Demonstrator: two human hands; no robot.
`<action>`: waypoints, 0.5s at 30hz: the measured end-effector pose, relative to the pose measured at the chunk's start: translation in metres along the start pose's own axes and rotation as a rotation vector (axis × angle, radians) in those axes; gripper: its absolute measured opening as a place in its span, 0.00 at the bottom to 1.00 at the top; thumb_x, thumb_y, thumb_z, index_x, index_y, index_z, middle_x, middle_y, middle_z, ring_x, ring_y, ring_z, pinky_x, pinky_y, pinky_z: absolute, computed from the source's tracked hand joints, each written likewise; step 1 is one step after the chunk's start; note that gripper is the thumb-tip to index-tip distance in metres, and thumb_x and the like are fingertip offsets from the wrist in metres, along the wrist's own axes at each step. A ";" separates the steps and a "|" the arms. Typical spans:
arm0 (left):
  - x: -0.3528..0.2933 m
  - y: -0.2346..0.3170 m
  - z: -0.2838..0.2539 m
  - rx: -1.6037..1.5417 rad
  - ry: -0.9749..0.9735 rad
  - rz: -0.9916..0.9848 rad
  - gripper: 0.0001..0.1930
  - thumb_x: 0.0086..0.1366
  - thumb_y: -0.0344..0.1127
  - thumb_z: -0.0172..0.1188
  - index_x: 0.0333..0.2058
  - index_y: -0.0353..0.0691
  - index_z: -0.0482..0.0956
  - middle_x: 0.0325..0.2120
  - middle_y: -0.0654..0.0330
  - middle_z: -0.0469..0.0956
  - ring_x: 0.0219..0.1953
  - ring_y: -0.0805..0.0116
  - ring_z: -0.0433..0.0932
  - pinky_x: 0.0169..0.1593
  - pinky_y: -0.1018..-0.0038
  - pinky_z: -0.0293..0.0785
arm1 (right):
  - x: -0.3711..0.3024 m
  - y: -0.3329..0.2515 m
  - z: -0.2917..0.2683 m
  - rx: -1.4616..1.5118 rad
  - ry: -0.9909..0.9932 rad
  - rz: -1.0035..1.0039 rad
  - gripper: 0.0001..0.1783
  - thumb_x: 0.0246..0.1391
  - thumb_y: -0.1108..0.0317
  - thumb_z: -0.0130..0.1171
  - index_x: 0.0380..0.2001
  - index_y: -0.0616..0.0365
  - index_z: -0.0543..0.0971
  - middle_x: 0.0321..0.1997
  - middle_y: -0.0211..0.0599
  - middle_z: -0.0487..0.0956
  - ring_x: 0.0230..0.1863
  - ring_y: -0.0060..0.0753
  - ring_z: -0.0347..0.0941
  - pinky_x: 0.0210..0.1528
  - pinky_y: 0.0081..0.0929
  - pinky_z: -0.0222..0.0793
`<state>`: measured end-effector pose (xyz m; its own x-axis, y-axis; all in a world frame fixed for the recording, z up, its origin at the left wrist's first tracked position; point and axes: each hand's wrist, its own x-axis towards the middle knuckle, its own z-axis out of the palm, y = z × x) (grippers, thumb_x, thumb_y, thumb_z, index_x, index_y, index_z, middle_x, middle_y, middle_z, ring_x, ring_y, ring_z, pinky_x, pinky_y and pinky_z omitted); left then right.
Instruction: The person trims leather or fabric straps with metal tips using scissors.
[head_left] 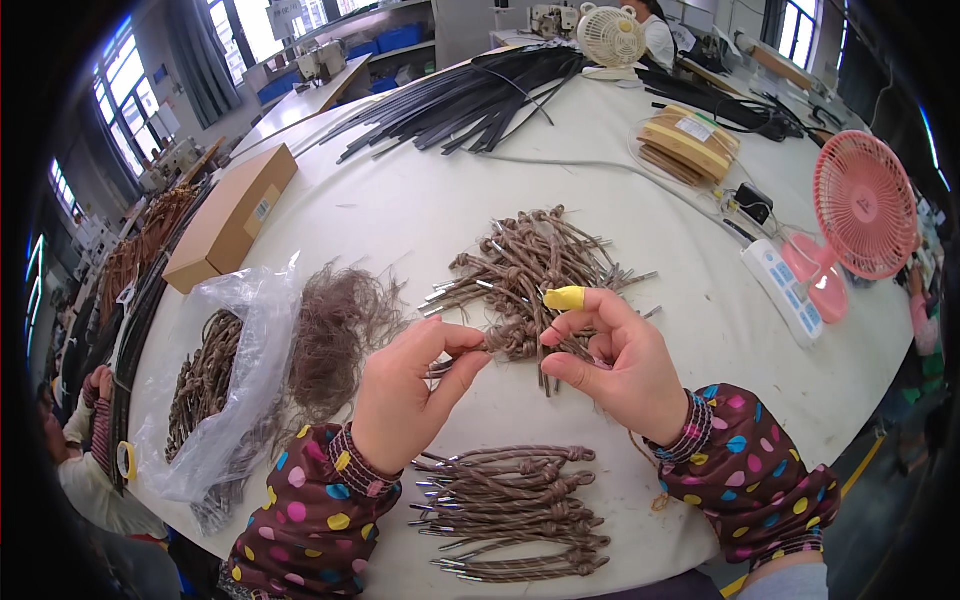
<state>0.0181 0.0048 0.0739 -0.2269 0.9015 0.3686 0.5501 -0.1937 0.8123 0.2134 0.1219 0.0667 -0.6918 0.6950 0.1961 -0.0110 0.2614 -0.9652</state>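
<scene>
My left hand [412, 388] is closed in a pinch on a brown braided cord, whose knotted part shows just past the fingertips. My right hand [625, 365] is beside it, its thumb and fingers curled but apart, with nothing plainly between them. A yellow cover [564, 298] wraps its index fingertip. Behind both hands lies a loose pile of knotted brown cords [540, 250] with metal-tipped ends. Closer to me, several similar cords [515, 510] lie side by side in a neat row, metal tips to the left. The hands partly hide the pile.
Left of my hands lie a tangle of brown threads [335, 335] and a clear plastic bag [225, 380] of cords. A cardboard box [230, 215] sits beyond. Black strips [460, 100] lie at the back. At right are a power strip [785, 290] and a pink fan [862, 205].
</scene>
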 end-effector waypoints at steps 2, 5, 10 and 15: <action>0.001 -0.005 0.007 0.398 -0.008 0.260 0.05 0.58 0.32 0.64 0.34 0.43 0.80 0.26 0.61 0.79 0.32 0.60 0.78 0.56 0.58 0.69 | -0.001 0.003 -0.003 -0.118 -0.025 -0.036 0.27 0.49 0.63 0.70 0.51 0.58 0.73 0.36 0.26 0.78 0.22 0.10 0.64 0.26 0.12 0.64; -0.006 -0.015 0.020 0.473 -0.163 0.260 0.06 0.59 0.33 0.64 0.35 0.44 0.80 0.25 0.62 0.79 0.32 0.61 0.79 0.57 0.57 0.69 | -0.008 0.015 -0.001 -0.273 -0.080 -0.037 0.22 0.49 0.63 0.69 0.47 0.56 0.78 0.36 0.31 0.81 0.26 0.21 0.73 0.31 0.19 0.72; -0.011 -0.025 0.032 0.438 -0.192 0.238 0.07 0.58 0.30 0.64 0.36 0.45 0.81 0.26 0.64 0.80 0.31 0.64 0.80 0.61 0.54 0.65 | -0.011 0.029 0.002 -0.317 -0.141 0.027 0.16 0.49 0.66 0.69 0.41 0.59 0.82 0.29 0.35 0.81 0.26 0.22 0.72 0.30 0.20 0.70; -0.011 -0.021 0.031 0.476 -0.141 0.342 0.06 0.59 0.32 0.64 0.35 0.44 0.79 0.26 0.62 0.80 0.31 0.64 0.80 0.58 0.57 0.69 | -0.014 0.027 0.003 -0.365 -0.125 0.014 0.16 0.49 0.67 0.69 0.42 0.59 0.82 0.27 0.30 0.80 0.23 0.13 0.67 0.28 0.16 0.68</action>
<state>0.0336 0.0114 0.0386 0.1176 0.8674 0.4835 0.8798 -0.3168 0.3543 0.2203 0.1175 0.0375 -0.7731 0.6188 0.1394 0.2409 0.4897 -0.8380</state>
